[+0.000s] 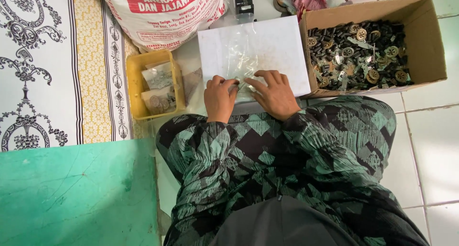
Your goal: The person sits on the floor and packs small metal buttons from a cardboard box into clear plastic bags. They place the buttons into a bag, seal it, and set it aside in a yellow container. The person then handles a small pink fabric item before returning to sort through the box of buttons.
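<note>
My left hand (219,98) and my right hand (276,94) meet at the near edge of a white board (282,50). Between their fingertips they pinch a small clear plastic bag (243,85) with small metal parts inside. More clear plastic bags (241,52) lie on the board just beyond the fingers. Both sleeves are dark with a green pattern.
A cardboard box (425,40) at the right holds several black and brass parts. A yellow plastic tub (135,90) at the left holds filled small bags. A large printed sack (162,11) and a tape dispenser (244,1) stand behind. A green mat (76,193) lies at the lower left.
</note>
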